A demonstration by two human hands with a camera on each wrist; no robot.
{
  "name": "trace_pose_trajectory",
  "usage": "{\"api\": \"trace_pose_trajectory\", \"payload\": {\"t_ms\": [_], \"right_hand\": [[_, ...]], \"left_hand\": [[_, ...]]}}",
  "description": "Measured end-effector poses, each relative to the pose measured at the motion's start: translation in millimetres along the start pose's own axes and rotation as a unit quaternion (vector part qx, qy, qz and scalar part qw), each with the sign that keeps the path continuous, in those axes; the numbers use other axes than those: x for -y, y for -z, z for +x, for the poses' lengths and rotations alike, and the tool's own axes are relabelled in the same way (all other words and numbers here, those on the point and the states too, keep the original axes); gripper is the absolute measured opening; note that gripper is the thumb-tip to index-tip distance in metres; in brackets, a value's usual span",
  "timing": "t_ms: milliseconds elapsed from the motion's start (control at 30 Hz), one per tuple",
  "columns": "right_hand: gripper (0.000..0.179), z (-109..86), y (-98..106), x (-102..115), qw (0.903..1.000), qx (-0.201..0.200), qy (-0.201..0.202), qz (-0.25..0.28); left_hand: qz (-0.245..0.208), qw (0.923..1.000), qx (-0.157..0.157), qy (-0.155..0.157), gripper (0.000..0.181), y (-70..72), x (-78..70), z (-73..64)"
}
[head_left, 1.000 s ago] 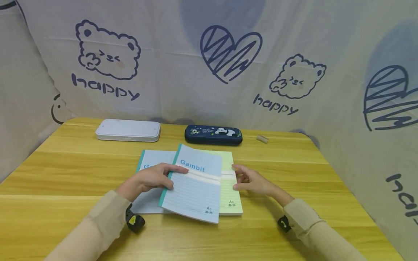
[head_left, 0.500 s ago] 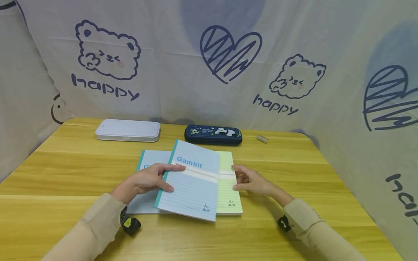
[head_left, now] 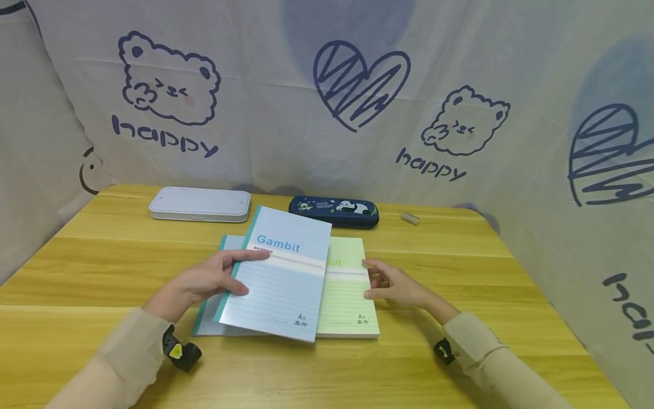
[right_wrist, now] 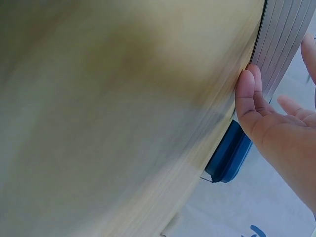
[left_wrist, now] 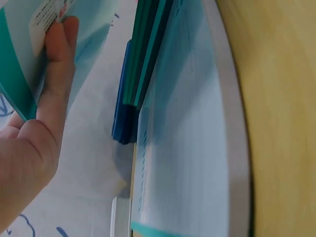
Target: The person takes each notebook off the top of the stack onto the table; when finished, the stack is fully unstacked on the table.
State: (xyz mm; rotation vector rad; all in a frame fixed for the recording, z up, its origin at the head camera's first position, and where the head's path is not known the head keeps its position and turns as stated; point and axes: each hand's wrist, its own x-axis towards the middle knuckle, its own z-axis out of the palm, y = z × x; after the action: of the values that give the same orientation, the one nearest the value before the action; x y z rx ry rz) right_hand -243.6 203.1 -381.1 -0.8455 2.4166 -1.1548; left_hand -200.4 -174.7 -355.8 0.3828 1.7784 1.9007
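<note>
My left hand (head_left: 201, 278) grips the left edge of a light-blue "Gambit" notebook (head_left: 281, 289), thumb and index finger on its cover. This notebook is raised and slanted, and its teal spine (left_wrist: 17, 79) shows in the left wrist view. Below it another blue notebook (head_left: 208, 321) lies on the table, mostly covered. To the right is a pale-green notebook (head_left: 349, 295), its left part hidden. Several page edges (right_wrist: 281, 39) are layered at this spot in the right wrist view. There the fingers of my right hand (head_left: 395, 284) touch the right side, loosely bent.
A white pencil case (head_left: 201, 203) stands at the back left of the wooden table (head_left: 460, 352). Behind the notebooks lies a dark-blue panda pencil case (head_left: 332, 213). A small beige piece (head_left: 410, 218) sits to its right. A printed cloth (head_left: 286, 142) hangs behind the table.
My left hand has moved left and slightly away from me with the blue notebook, uncovering more of the green one. The right hand has stayed in place.
</note>
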Motion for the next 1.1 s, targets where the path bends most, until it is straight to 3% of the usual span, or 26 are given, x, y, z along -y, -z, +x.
{"api": "trace_pose_trajectory", "payload": {"t_ms": [167, 433, 533, 1100], "right_hand": [[0.066, 0.1, -0.2, 0.2, 1.0, -0.002, -0.003, -0.004], [0.066, -0.2, -0.3, -1.1, 1.0, 0.002, -0.004, -0.006], [0.066, -0.4, -0.4, -0.3, 1.0, 0.002, -0.007, -0.002], [0.065, -0.9, -1.4, 4.5, 1.0, 0.001, -0.005, -0.005]], "left_hand": [[0.012, 0.9993, -0.018, -0.031, 0.071, 8.0, -4.2, -12.2], [0.025, 0.9964, -0.001, -0.081, 0.067, 25.6, -11.0, -33.9], [0.039, 0.9954, -0.007, -0.087, 0.067, 35.0, -9.8, -41.9], [0.059, 0.9957, -0.061, -0.037, 0.066, 94.1, 8.6, -87.1]]}}
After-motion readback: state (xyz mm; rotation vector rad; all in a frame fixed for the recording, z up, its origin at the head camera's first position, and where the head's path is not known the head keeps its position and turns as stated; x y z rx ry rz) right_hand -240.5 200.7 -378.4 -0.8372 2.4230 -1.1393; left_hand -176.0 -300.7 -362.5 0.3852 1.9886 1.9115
